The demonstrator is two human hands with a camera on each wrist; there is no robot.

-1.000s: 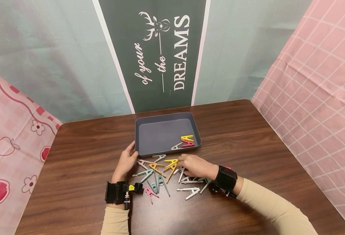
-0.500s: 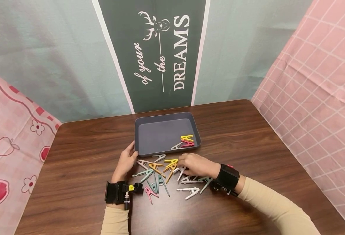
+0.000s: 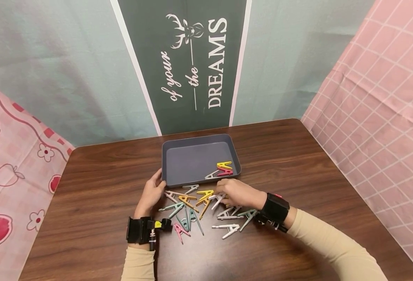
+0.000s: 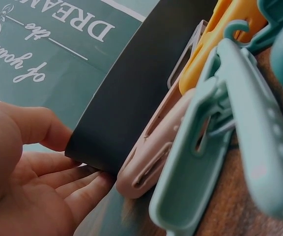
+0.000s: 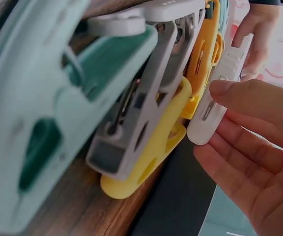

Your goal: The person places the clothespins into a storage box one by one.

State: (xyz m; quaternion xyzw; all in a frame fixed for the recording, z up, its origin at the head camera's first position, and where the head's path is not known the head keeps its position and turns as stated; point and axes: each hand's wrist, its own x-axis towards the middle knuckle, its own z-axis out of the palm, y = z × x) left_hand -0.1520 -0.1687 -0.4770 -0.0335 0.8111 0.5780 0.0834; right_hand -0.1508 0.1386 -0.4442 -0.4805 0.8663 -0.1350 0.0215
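Observation:
At the near left corner of a grey tray (image 3: 192, 158), my left hand (image 3: 151, 197) holds the edge between thumb and fingers; the left wrist view shows the fingers under its wall (image 4: 119, 93). My right hand (image 3: 241, 194) pinches a white clothespin (image 5: 209, 115) between thumb and fingers, just in front of the tray. Inside the tray, at its near right corner, lie a yellow clothespin (image 3: 224, 164), a red one and a grey one. Yellow and orange clothespins (image 3: 187, 201) lie left of my right hand. A pinkish clothespin (image 4: 151, 155) sits beside my left hand's fingertips.
Several loose clothespins spread over the brown wooden table (image 3: 280, 156) before the tray: a pink clothespin (image 3: 181, 231), green ones, and a white clothespin (image 3: 227, 229) nearest me. Curtains with printed patterns border the table at the back and sides.
My right hand has shifted slightly up and away from me, lifting the white clothespin's end with it. The left hand and the tray have stayed in place.

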